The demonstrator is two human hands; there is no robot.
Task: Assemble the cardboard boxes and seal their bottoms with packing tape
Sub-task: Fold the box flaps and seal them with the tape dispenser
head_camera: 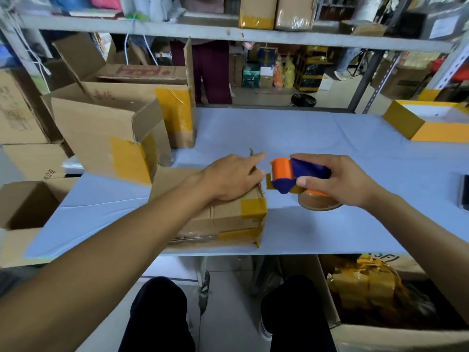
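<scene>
Cardboard box (228, 219), yellow-taped, is pressed flat at the counter's (330, 138) near edge by the left hand (229, 177), fingers straight, while the tape dispenser (294, 176) is gripped just beside it in the right hand (335, 180)

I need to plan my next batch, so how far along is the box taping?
Done: two taped boxes stacked at the left. In hand: left hand presses the box on the table, yellow tape already over its near corner; right hand grips the tape dispenser at its edge. Left: an open box far left.
</scene>
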